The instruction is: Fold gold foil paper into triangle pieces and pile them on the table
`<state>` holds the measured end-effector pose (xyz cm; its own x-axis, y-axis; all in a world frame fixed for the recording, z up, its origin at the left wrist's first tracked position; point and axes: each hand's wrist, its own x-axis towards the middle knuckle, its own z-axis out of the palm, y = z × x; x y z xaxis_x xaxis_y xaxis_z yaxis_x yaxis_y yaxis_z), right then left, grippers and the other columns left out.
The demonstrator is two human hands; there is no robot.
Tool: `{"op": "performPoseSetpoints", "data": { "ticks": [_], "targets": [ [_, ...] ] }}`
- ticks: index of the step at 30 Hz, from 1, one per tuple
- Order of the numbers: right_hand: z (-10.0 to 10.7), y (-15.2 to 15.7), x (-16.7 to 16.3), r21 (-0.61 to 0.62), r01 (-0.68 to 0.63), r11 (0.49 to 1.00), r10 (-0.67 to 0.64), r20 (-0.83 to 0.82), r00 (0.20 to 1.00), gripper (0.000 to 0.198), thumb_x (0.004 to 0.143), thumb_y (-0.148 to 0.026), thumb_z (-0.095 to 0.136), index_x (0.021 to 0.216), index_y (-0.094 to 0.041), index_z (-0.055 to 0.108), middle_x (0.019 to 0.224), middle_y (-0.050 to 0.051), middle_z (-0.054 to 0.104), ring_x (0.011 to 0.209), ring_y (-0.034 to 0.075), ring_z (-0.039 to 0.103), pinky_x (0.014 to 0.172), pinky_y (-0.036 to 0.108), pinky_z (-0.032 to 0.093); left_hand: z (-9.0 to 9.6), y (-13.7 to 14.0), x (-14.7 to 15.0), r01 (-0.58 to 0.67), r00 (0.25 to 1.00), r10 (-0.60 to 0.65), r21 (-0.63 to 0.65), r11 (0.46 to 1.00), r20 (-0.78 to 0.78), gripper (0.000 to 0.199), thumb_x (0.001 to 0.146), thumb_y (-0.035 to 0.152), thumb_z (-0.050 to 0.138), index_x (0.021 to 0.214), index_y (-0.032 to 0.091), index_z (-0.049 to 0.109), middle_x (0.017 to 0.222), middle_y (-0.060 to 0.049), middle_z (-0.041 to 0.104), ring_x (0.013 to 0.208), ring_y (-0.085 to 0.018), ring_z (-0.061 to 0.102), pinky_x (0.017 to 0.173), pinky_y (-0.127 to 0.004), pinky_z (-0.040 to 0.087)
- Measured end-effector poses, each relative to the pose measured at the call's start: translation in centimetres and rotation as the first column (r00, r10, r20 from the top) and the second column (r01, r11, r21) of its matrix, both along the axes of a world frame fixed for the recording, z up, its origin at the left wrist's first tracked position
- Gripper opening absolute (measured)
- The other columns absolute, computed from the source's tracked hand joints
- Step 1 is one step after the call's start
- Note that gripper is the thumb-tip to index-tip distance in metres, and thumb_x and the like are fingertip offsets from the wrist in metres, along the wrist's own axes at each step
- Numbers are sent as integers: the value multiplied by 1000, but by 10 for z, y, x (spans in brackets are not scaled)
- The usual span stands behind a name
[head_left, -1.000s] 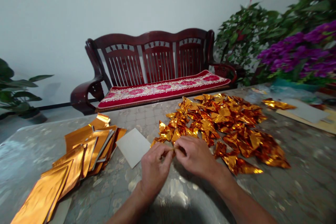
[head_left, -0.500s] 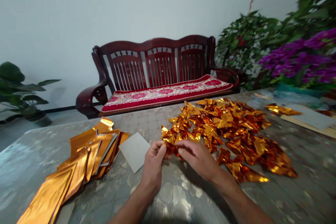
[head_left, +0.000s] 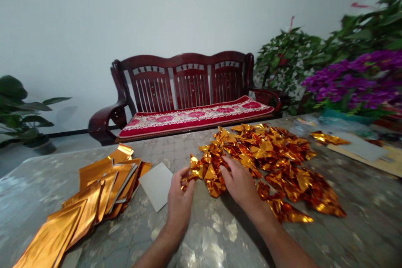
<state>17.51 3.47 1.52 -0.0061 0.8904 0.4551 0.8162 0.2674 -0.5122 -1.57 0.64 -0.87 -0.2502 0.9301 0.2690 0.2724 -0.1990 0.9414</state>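
So I'm standing here watching. Right hand (head_left: 240, 184): thumb and index a little apart, tips against a folded foil piece (head_left: 214, 182) at 12 o'clock from the person, on the near edge of a gold pile (head_left: 264, 150) on the bench (head_left: 128, 243). Left hand (head_left: 180, 197): curled loosely with some gold in the gap of thumb and fingers, can't tell if it's actually pinched.

Count time: two hands, one pale square card (head_left: 156, 186) at 11, one stray gold piece (head_left: 328, 138) between 1 and 2, well apart from the left hand. The pile, around 1, is too jumbled to count, and the flat gold sheets (head_left: 106, 188) at 10 overlap too much.
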Motion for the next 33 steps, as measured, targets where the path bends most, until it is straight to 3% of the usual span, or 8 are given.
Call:
{"op": "performPoseSetpoints", "data": {
  "ticks": [5, 9, 13, 17, 22, 27, 31, 33],
  "targets": [
    [6, 2, 24, -111, 134, 985, -128, 60, 990, 36, 94, -20, 44, 123, -21, 65, 123, 7, 70, 111, 25, 67, 94, 36, 49, -4, 5, -17, -33, 911, 51, 53, 998, -408, 37, 83, 22, 55, 119, 21, 60, 120, -8, 61, 118, -27, 54, 106, -46, 41],
    [14, 1, 43, -238, 186, 953, -167, 99, 981, 27, 89, -21, 51, 108, -24, 71, 108, 3, 75, 99, 23, 70, 83, 32, 49, -7, 0, -17, -13, 771, -22, -51, 999, -637, 62, 73, 22, 66, 134, 20, 54, 132, -11, 53, 124, -30, 48, 109, -45, 38],
    [18, -4, 50, -344, 119, 931, -47, 211, 976, 33, 81, -21, 60, 113, -23, 67, 100, 4, 75, 94, 22, 70, 77, 29, 46, -12, -6, -5, 2, 676, -105, -141, 990, -730, 79, 67, 27, 73, 142, 19, 49, 142, -15, 46, 131, -34, 42, 112, -45, 35],
    [10, -12, 42, -391, 66, 918, 60, 302, 951, 42, 75, -19, 64, 118, -19, 63, 114, 9, 70, 99, 27, 68, 79, 32, 46, -18, -7, 8, 39, 653, -153, -169, 985, -742, 85, 67, 30, 75, 146, 20, 44, 145, -15, 43, 132, -35, 43, 112, -45, 34],
    [-6, -11, 28, -323, -9, 946, 77, 197, 977, 43, 80, -12, 57, 122, -17, 60, 121, 12, 67, 110, 26, 65, 89, 33, 47, -20, 9, 21, 38, 686, -110, -115, 993, -720, 79, 74, 29, 70, 147, 18, 41, 143, -15, 44, 132, -34, 43, 113, -47, 34],
    [-16, 1, 26, -202, -83, 976, 66, -86, 994, 44, 84, -13, 51, 127, -16, 58, 119, 10, 68, 99, 20, 68, 91, 33, 50, -21, 39, 27, 51, 821, -37, 9, 999, -569, 63, 83, 23, 59, 143, 16, 42, 141, -16, 45, 134, -32, 42, 113, -50, 36],
    [-12, 7, 41, -20, 34, 999, -35, -59, 998, 39, 87, -14, 47, 122, -18, 63, 117, 10, 68, 106, 22, 64, 95, 37, 49, -27, 58, 18, -29, 934, 61, 97, 995, -352, 59, 85, 21, 55, 142, 17, 41, 136, -15, 46, 132, -28, 46, 113, -50, 37],
    [-7, 7, 53, 43, 138, 990, -138, 18, 990, 37, 88, -15, 46, 120, -19, 65, 117, 9, 68, 109, 25, 61, 97, 40, 47, -33, 60, 10, -19, 957, 42, 82, 996, -288, 58, 85, 21, 56, 141, 17, 42, 136, -15, 46, 130, -27, 48, 110, -49, 42]
  ]
}}
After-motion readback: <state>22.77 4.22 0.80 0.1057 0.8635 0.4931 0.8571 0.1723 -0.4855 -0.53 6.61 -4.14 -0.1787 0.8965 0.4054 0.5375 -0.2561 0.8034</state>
